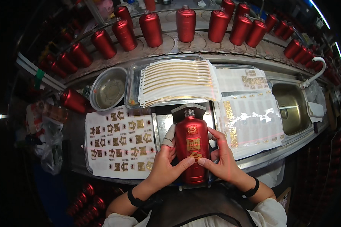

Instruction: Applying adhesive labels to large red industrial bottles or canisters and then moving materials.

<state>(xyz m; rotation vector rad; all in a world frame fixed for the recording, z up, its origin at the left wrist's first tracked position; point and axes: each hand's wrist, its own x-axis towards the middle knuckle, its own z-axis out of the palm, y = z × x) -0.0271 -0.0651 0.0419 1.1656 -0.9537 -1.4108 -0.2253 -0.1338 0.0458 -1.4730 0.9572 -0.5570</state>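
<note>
A: Which step?
B: Looks like pressing gold decals (193, 144) onto the red bottle (181, 147). Left hand (165, 162) and right hand (223, 159) both on it, thumbs at the lower decal.
A: Next move calls for?
B: My read: even thumb pressure, bottle held steady, no decal edge dragged.
A: Bottle vs fingers?
B: Between the two hands, neck pointing away from the person. Fingers clamped on its sides, both thumbs flat on the front, tips close. Pale cot (169, 136) on a left finger.
A: Beyond?
B: Dark bracket (178, 110) at the neck. Decal sheet (102, 166) left, clear-film sheets (254, 123) right. Strip sheets (178, 85) in a tray (134, 81) past the bracket. Conveyor (169, 38) with more bottles (185, 24) farthest.
</note>
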